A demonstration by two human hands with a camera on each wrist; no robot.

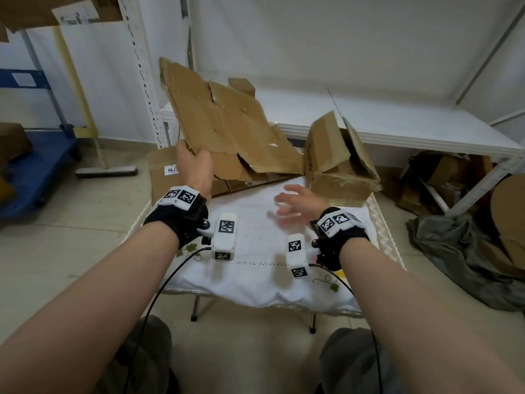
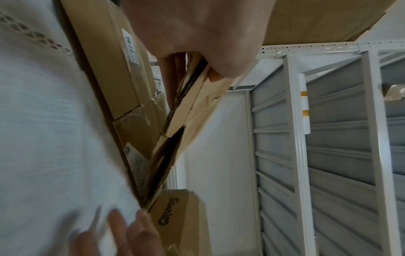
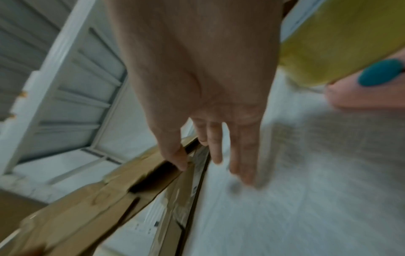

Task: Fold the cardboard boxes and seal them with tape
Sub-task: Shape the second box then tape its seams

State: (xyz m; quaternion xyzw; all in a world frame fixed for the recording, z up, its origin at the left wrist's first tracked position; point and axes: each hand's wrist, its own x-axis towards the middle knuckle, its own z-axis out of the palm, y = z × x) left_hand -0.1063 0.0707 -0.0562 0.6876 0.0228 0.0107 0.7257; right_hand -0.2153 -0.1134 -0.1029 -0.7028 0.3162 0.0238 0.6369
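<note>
None of the boxes looks sealed yet: the flat box (image 1: 224, 123) is tilted up over the counter's (image 1: 255, 277) far edge, left hand (image 1: 196, 166) fingers (image 2: 173, 76) grasping its near corner. The right hand (image 1: 298, 204) hovers released, blurred, above the cloth, near a half-formed box (image 1: 338, 166). Folding and taping remain; no tape shows.

The head view looks forward and down from above at a cloth-covered table (image 1: 255, 282), while each wrist view looks along its hand from very close, tilted, toward white shelving (image 2: 291, 121), and all three share the flattened cardboard box (image 1: 227, 126) at the table's far edge.
</note>
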